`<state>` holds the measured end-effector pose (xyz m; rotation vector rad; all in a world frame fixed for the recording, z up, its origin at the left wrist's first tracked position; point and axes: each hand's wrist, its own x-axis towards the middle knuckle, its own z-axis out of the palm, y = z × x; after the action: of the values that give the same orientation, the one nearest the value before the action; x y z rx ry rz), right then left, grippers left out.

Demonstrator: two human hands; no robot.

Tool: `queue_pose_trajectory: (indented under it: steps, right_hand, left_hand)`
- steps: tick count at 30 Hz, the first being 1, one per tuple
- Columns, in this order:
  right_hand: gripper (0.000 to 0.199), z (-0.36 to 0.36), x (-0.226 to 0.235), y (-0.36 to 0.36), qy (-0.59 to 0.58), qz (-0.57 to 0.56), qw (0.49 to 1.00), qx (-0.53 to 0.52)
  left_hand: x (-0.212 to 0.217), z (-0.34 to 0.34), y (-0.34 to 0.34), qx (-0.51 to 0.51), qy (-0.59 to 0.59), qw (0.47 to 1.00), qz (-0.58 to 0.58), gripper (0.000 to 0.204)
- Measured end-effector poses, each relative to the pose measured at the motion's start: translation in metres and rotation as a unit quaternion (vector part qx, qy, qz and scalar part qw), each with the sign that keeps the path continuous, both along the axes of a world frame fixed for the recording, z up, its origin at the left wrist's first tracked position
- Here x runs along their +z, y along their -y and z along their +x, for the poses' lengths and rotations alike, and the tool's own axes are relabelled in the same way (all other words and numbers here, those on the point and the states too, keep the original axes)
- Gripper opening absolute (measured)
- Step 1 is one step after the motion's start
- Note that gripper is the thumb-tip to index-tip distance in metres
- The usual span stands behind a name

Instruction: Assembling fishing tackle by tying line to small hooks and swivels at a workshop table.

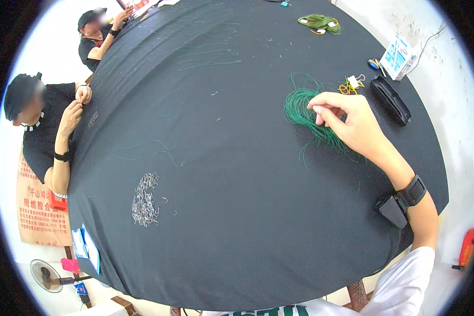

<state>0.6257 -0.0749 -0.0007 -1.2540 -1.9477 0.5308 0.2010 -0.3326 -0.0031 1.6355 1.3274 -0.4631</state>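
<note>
My right hand [347, 120] reaches in from the lower right, over a loose coiled bundle of thin green line [298, 107]. Its thumb and fingertips come together in a pinch at the bundle's edge. Whether a strand lies between the fingertips is too fine to make out. A small pile of metal fish hooks [145, 203] rests on the black tablecloth [237, 237] at the left, with a few single hooks beside it. My left hand is out of the picture.
A black pouch [391, 100], yellow bands with a white clip [352, 84] and a white box [399, 58] stand beyond my right hand. A green hank [320, 23] lies at the far right. Two people [42, 121] sit along the left edge. Loose strands [210, 57] lie far back.
</note>
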Motion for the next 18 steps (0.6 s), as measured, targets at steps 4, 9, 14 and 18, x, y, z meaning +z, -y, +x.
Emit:
queue_pose_trajectory:
  steps: [4, 9, 14, 18]
  right_hand:
    - [0.011, 0.0068, -0.0039, 0.0016, -0.009, -0.005, 1.000, 0.001]
    - [0.010, 0.0018, -0.0019, -0.0010, -0.022, -0.015, 1.000, 0.003]
    - [0.011, 0.0056, -0.0063, -0.0032, -0.023, -0.004, 1.000, -0.001]
    - [0.011, 0.0035, -0.0025, 0.0006, -0.008, -0.022, 1.000, -0.016]
  left_hand:
    - [0.0013, 0.0019, 0.0002, -0.002, -0.002, 1.000, -0.003, 0.019]
    - [-0.0008, -0.0058, -0.0004, 0.004, 0.007, 1.000, -0.004, 0.018]
    - [-0.0005, -0.0062, -0.0004, 0.006, 0.009, 1.000, -0.009, 0.017]
    - [0.0017, -0.0055, -0.0008, 0.007, 0.011, 1.000, -0.013, 0.016]
